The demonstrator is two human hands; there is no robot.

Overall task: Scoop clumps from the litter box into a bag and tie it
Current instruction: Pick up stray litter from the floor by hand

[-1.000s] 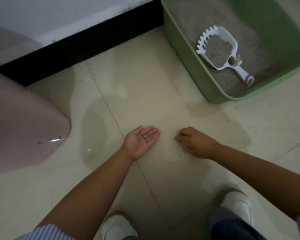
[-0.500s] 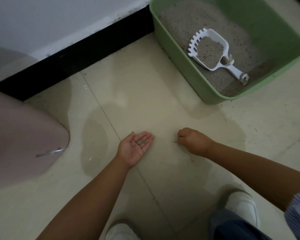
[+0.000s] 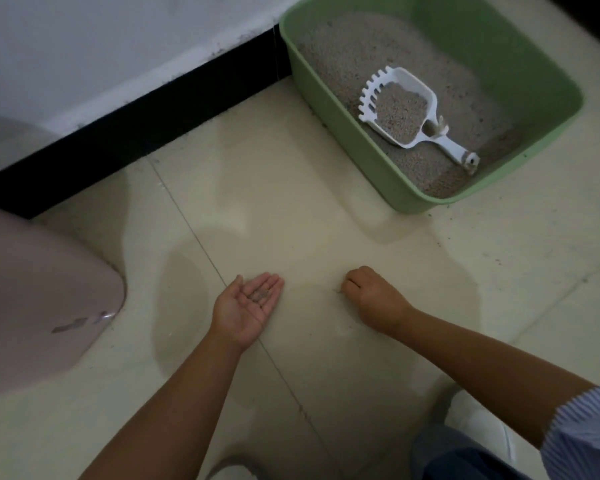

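1. In the head view, the green litter box (image 3: 430,109) was seen on the tiled floor (image 3: 291,209) by the black baseboard (image 3: 136,133), well apart from both hands and beyond them to the right.
2. A white scoop (image 3: 409,109), partly filled with litter, was laid inside the box.
3. The left hand (image 3: 246,308) was held palm up with fingers spread flat, a few litter grains (image 3: 260,295) carried in it.
4. The right hand (image 3: 373,296) was curled knuckles-up on the floor; whether anything was pinched could not be told.
5. No legible writing was found.
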